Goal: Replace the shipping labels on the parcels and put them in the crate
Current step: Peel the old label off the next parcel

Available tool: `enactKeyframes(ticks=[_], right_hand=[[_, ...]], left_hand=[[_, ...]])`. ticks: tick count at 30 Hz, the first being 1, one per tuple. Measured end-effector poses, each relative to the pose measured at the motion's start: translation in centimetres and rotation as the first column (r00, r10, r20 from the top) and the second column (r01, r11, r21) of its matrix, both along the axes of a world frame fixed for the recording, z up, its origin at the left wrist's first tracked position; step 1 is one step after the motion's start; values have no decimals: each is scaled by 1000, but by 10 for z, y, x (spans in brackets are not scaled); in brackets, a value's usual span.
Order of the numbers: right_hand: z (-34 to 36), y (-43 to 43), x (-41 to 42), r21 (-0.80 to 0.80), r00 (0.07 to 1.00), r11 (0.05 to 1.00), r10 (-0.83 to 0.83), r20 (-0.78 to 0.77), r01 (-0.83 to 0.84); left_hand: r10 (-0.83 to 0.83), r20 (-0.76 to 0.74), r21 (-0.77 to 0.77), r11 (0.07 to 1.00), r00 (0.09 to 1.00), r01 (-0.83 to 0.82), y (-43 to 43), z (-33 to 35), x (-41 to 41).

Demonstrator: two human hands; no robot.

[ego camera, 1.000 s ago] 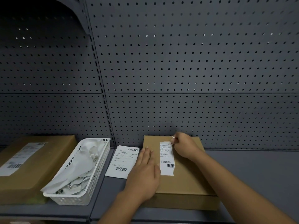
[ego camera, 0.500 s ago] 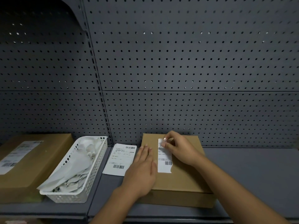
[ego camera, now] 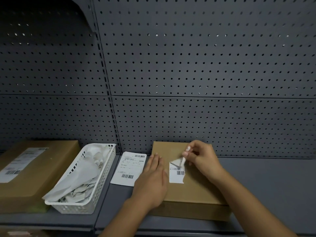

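Head view: we peel the old label (ego camera: 177, 176) off.
Right hand (ego camera: 203, 161): fingers (ego camera: 186, 153) pinch its corner.
Left hand (ego camera: 152, 178): fingers flat on box (ego camera: 196, 192).
Next: pull slowly, we think.

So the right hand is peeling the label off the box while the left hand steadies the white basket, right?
Not quite. In the head view the left hand presses flat on the box, not the white basket. The right hand does pinch the label, peeling it.

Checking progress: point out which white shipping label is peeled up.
The white barcode label on the middle brown cardboard parcel: the right hand pinches its lifted top. The loose sheet and the left parcel's label lie flat.
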State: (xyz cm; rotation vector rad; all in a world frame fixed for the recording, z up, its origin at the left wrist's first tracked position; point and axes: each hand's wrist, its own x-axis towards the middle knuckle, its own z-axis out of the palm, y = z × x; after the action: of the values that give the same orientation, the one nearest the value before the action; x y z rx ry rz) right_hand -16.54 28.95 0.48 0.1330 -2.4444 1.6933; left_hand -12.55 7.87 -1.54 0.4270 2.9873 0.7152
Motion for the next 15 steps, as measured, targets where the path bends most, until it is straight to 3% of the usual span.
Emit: enactKeyframes(ticks=[7,15], right_hand=[[-6,8,14,69,995,998,-6,-100,13],[-3,-16,8,397,988,913,137,-72,-98]], left_hand=[[-17,4,8,1000,1000,17,-1,-3,-2],[-27,-6,13,1000,1000,27,-1,-3,-2]])
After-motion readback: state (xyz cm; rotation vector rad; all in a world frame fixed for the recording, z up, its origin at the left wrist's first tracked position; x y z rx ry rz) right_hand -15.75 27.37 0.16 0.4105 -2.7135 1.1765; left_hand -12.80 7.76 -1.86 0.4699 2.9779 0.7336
